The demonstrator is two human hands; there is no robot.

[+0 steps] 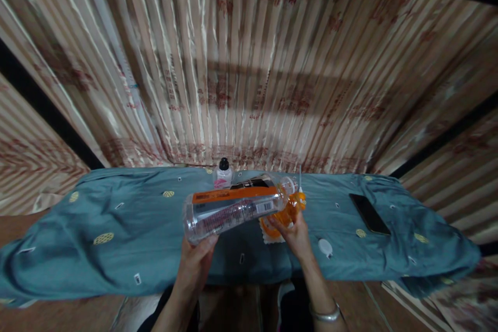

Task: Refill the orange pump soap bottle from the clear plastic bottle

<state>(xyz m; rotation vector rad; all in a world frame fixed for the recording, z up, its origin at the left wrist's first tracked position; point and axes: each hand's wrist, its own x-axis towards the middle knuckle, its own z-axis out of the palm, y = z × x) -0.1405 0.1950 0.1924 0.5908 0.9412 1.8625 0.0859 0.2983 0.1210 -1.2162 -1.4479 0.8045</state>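
Observation:
My left hand (196, 254) is closed around the base of a large clear plastic bottle (221, 223) with an orange and dark label. The bottle lies tilted, almost level, its mouth pointing right and slightly up. My right hand (296, 236) grips a smaller orange bottle (287, 213) just below and beside the clear bottle's neck. From this angle I cannot tell whether the two bottles touch. Under the orange bottle, a small pale piece with a scalloped edge (275, 240) shows in part. A thin upright stick-like thing (300, 179) stands behind the orange bottle.
A green-blue patterned cloth (143, 228) covers the low surface. At the back stands a black-capped bottle (222, 175), partly hidden. A black phone (369, 213) lies at the right, with a white round thing (325, 247) nearer. Pleated curtains (249, 72) and dark poles (443, 137) enclose the space.

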